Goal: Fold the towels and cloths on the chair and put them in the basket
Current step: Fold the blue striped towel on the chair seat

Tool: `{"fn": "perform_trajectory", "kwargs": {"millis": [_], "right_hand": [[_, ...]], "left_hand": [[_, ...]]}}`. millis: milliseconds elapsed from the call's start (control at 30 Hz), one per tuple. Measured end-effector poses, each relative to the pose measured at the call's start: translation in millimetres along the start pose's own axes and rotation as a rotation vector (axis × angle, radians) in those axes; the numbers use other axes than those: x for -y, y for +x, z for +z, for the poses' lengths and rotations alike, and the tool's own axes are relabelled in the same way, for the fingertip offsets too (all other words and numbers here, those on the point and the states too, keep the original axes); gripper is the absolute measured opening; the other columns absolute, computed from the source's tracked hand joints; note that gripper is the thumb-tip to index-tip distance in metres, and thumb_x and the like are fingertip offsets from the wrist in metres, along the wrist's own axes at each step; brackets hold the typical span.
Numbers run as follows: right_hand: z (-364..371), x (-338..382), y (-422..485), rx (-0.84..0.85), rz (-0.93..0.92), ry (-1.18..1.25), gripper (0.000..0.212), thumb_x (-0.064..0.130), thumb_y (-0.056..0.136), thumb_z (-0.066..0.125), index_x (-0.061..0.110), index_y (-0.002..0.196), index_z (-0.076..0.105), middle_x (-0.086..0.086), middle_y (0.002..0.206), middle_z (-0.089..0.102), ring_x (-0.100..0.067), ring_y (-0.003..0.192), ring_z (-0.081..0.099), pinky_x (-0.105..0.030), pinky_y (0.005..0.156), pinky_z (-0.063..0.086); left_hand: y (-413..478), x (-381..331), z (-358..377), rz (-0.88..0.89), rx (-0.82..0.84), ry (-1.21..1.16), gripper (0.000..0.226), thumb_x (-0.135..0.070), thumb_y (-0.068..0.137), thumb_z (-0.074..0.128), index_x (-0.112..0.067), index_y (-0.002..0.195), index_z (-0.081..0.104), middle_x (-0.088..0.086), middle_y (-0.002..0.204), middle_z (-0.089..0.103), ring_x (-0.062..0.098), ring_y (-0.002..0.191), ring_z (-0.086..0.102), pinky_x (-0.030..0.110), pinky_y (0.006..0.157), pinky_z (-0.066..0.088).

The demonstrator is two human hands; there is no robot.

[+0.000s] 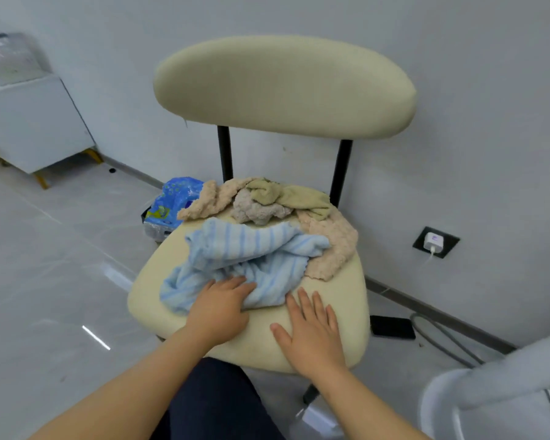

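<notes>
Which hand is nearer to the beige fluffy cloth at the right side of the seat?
Right. The right hand lies flat on the seat just before the beige cloth; the left hand rests on the blue towel, farther left.

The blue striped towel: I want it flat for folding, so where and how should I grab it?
Likely its near edge, from the front: the blue towel lies crumpled, but that hem rests loose on the bare seat under the left hand, beside the right hand. Its far side touches the beige cloth.
</notes>
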State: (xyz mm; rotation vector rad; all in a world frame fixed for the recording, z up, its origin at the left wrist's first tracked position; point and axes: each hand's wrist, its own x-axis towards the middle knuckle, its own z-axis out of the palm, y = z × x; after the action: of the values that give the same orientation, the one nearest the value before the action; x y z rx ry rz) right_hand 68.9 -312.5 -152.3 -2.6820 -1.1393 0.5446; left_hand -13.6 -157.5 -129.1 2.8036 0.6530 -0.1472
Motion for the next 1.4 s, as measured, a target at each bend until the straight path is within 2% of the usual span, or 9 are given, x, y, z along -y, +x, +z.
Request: {"fn": "perform_trajectory", "kwargs": {"millis": [100,233,400,567,800,1000,1167,1300,1400], "right_hand": [[-21.1,-3.4,-0.9,-0.075,0.066,0.407,0.066,0.054,0.09,0.015,0.018,0.142,0.033,-0.003,0.146,0.039,-0.022,0.139,0.029,-0.032,0.108,0.024],[-45.1,-3.9,10.7,-0.225,0.226,0.872,0.025,0.025,0.099,0.04,0.015,0.12,0.049,0.0,0.101,0.06,-0.024,0.098,0.056,-0.027,0.075,0.037],[-35.1,4.3,30.6,-0.151,0.368,1.104,0.038,0.027,0.089,0.056,0.015,0.123,0.044,-0.007,0.111,0.061,-0.027,0.103,0.059,-0.045,0.096,0.046],[-33.3,3.1,45.4,-0.082,0.358,1.035,0.03,0.02,0.089,0.058,0.019,0.112,0.039,0.001,0.102,0.05,-0.021,0.099,0.052,-0.029,0.084,0.041],[-27.0,8.0,49.6,-0.189,0.401,0.98,0.023,0.012,0.089,0.056,0.016,0.075,0.039,0.003,0.072,0.046,-0.011,0.065,0.044,-0.024,0.054,0.031],[-30.4,2.1,41.6,-0.186,0.379,1.131,0.031,0.011,0.086,0.06,0.016,0.07,0.034,0.0,0.068,0.039,-0.012,0.061,0.034,-0.024,0.054,0.028],[-74.1,10.1,43.6,-0.102,0.193,1.221,0.031,0.014,0.087,0.059,0.02,0.069,0.036,-0.007,0.076,0.041,-0.018,0.073,0.039,-0.031,0.063,0.034],[-146.4,26.6,34.8,-0.55,-0.002,1.298,0.033,0.007,0.086,0.059,0.019,0.063,0.038,0.002,0.062,0.037,-0.012,0.06,0.035,-0.028,0.06,0.034],[-176.4,25.9,24.7,-0.717,-0.053,1.414,0.033,0.005,0.086,0.058,0.019,0.064,0.037,0.004,0.06,0.034,-0.01,0.057,0.03,-0.024,0.054,0.03]], "left_hand": [[0.0,-8.5,-26.4,-0.076,-0.032,-0.148,0.059,-0.044,0.062,0.038,-0.038,0.115,0.063,-0.009,0.12,0.062,0.018,0.116,0.053,0.033,0.096,0.039],[8.9,-10.6,-49.7,-0.153,-0.656,0.043,0.042,-0.028,0.068,0.039,-0.021,0.093,0.072,0.004,0.087,0.068,0.033,0.081,0.061,0.04,0.07,0.045],[32.9,-1.0,-37.4,-0.278,-0.176,-0.121,0.052,-0.036,0.092,0.042,-0.018,0.14,0.039,0.007,0.143,0.041,0.027,0.132,0.037,0.038,0.102,0.034],[18.9,8.5,12.7,-0.151,-0.275,0.092,0.05,-0.045,0.075,0.035,-0.02,0.098,0.073,0.007,0.111,0.069,0.033,0.105,0.065,0.041,0.089,0.047],[17.7,14.0,10.8,-0.111,-0.479,0.008,0.028,-0.043,0.075,0.045,-0.028,0.062,0.064,-0.011,0.072,0.064,0.021,0.064,0.061,0.03,0.054,0.043],[33.9,3.8,-24.8,-0.189,-0.441,-0.039,0.015,-0.023,0.088,0.054,-0.025,0.092,0.068,-0.001,0.09,0.067,0.024,0.096,0.057,0.03,0.07,0.026],[38.4,-10.0,-111.3,-0.191,-0.68,-0.64,0.008,-0.015,0.083,0.066,-0.02,0.082,0.071,-0.004,0.084,0.069,0.012,0.084,0.062,0.025,0.077,0.046],[20.3,-16.3,-175.7,-0.092,-0.951,-1.201,0.018,-0.011,0.082,0.069,-0.025,0.071,0.064,-0.009,0.069,0.063,0.004,0.067,0.057,0.017,0.064,0.048],[12.6,-16.3,-184.1,-0.06,-0.92,-1.258,0.016,-0.009,0.083,0.068,-0.022,0.073,0.064,-0.006,0.07,0.062,0.004,0.064,0.055,0.015,0.059,0.046]]}}
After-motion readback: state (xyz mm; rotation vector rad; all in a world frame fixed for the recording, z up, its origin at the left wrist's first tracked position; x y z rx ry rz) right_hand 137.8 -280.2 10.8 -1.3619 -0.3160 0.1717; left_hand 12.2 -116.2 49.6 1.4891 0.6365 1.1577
